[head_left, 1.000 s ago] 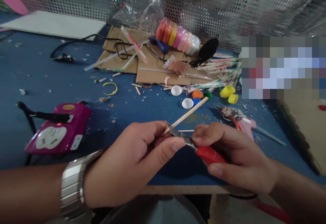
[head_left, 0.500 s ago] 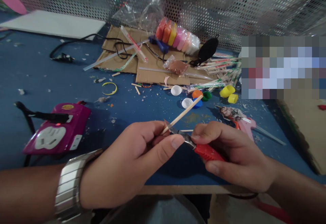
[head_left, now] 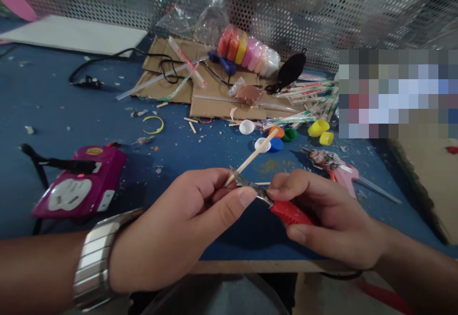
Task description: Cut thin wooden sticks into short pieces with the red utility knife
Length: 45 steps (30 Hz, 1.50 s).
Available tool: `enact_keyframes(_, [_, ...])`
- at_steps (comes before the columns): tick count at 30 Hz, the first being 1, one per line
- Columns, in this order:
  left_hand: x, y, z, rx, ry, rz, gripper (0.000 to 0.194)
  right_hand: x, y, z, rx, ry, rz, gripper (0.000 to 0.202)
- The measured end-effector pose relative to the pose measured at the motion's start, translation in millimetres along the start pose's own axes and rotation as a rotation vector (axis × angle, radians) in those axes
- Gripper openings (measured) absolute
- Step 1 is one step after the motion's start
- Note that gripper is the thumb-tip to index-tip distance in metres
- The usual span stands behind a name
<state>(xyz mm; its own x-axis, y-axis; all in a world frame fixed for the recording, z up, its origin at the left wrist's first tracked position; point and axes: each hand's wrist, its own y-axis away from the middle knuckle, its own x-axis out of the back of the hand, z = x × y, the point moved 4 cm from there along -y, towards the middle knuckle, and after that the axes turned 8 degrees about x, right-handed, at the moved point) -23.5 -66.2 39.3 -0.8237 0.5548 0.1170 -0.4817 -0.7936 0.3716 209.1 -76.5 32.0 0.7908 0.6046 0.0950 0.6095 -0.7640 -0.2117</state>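
Fingers curled and closed, a person's left hand (head_left: 175, 229) pinches the lower end of a slim wooden stick (head_left: 255, 153) above a blue tabletop (head_left: 107, 114), while the right hand (head_left: 329, 224) grips a red-handled utility knife (head_left: 291, 213), its metal blade (head_left: 246, 183) crossing the stick just beside the left fingertips. The left thumb lies along the near side of the blade; whether it touches cannot be told. The stick slants up and away, its upper end overlapping the orange cap (head_left: 275, 131) in view, with white (head_left: 246, 127), blue (head_left: 275, 145) and green caps (head_left: 289, 135) close around. Both hands work just inside the table's front edge (head_left: 250, 267), with a stretch of blue surface showing between them. To the left, a gap scattered with scraps separates the hand from a magenta power strip (head_left: 84, 176); to the right, a pink glue gun (head_left: 345, 174) sits near the right knuckles, leaving less space there. Cardboard sheets (head_left: 214, 107) lie beyond, before a perforated metal panel (head_left: 118, 0).
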Motion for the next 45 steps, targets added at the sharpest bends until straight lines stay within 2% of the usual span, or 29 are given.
enact_keyframes(10, [1.1,0.0,-4.3,0.050,0.070,-0.023,0.057,0.7,-1.2,-0.6,0.024,0.025,0.028,0.036])
enact_keyframes(16, [-1.9,-0.6,-4.9,0.064,0.136,-0.041,0.050,1.7,-2.8,-1.6,0.039,0.070,0.038,0.035])
enact_keyframes(23, [-1.1,-2.9,-5.5,0.061,0.136,-0.011,0.049,3.7,-4.1,-1.7,0.047,0.108,0.038,0.033])
enact_keyframes(29, [-1.0,-2.5,-5.8,0.068,0.130,-0.047,0.047,2.4,-2.8,-1.5,0.047,0.080,0.024,0.035])
enact_keyframes(31, [5.8,-3.6,-2.7,0.042,0.095,0.029,0.052,2.9,-1.6,-0.8,0.024,0.068,0.027,0.036])
enact_keyframes(34, [21.5,-6.0,5.2,-0.051,0.063,0.233,0.061,4.4,-1.2,0.9,-0.013,0.065,0.024,0.034])
enact_keyframes(35, [24.0,-7.1,7.7,-0.081,0.055,0.248,0.059,5.1,-1.5,1.3,-0.010,0.066,0.026,0.033])
enact_keyframes(40, [18.7,-11.4,7.4,-0.038,0.119,0.113,0.057,9.3,-1.4,5.0,0.053,0.035,0.100,0.033])
enact_keyframes(45, [14.4,-12.1,2.3,-0.001,0.167,0.058,0.055,11.3,-1.2,9.3,0.076,0.002,0.119,0.034])
